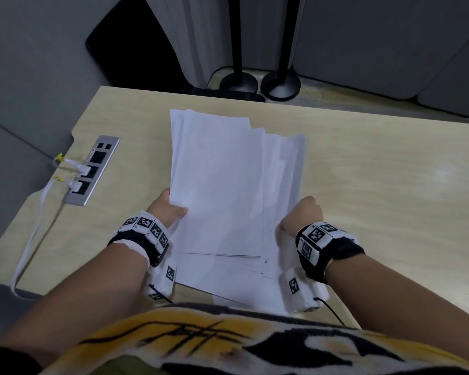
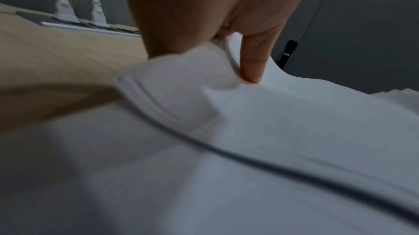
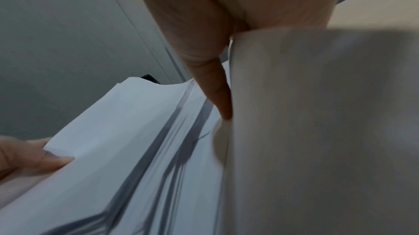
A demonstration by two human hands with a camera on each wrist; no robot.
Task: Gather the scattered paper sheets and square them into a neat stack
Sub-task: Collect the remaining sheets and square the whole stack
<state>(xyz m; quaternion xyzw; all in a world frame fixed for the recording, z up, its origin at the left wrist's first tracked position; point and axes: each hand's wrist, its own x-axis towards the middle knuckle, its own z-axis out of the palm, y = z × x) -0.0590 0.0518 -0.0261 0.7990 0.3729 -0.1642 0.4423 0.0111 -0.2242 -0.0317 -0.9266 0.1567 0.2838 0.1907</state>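
Observation:
A loose bundle of white paper sheets (image 1: 228, 185) is held up over the light wooden table (image 1: 377, 185), its far edges staggered. My left hand (image 1: 168, 209) grips the bundle's near left edge, thumb on top; the left wrist view shows the thumb (image 2: 251, 63) pressing into the curled sheets (image 2: 294, 122). My right hand (image 1: 301, 215) grips the near right edge, fingers hidden beneath. In the right wrist view its thumb (image 3: 217, 91) lies on the fanned sheets (image 3: 127, 140), with the left hand (image 3: 25, 156) across. More sheets (image 1: 241, 282) lie flat under the wrists.
A metal socket strip (image 1: 92, 170) with two white plugs and cables is set into the table's left side. Two black stand bases (image 1: 260, 83) sit on the floor past the far edge. Grey partitions surround the desk. My yellow patterned shirt (image 1: 228, 345) fills the bottom.

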